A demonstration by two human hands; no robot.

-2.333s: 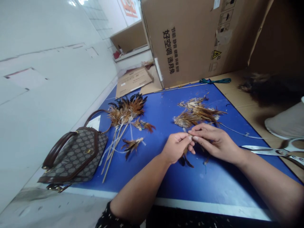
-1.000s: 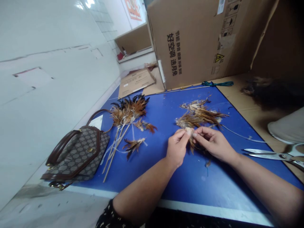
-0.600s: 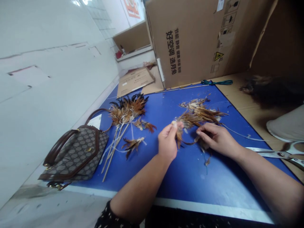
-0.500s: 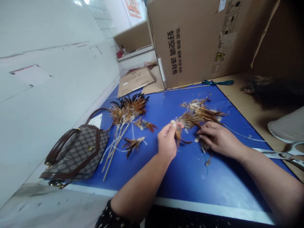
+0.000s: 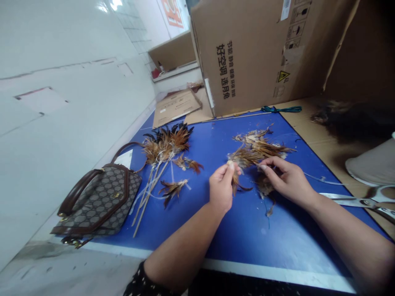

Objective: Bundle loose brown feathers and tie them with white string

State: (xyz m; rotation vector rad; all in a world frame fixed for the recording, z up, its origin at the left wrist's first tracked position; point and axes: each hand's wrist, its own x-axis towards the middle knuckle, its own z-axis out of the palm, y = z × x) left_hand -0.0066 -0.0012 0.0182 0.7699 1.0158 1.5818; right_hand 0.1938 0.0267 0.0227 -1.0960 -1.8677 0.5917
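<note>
Brown feather, dark-tipped: a small tuft (image 5: 235, 183) hangs from the left hand (image 5: 221, 185), held above the middle of the blue table (image 5: 247, 242). Thumb and forefinger are closed on its pale base, vanes pointing down toward the near edge. Handling (judged): almost weightless, soft, springy at the quills; vanes would crease or splay if squeezed, so best pinched at the base. Right hand (image 5: 285, 179): thumb and forefinger nearly meeting; cannot tell whether a feather lies between them. Below it, a loose clump (image 5: 263, 186). Beyond, toward the far right corner, a feather pile (image 5: 259, 149). Scissors (image 5: 367, 202) lie across the right edge. Toward the left edge: feather-topped sticks (image 5: 166, 144), then a handbag (image 5: 98, 201).
</note>
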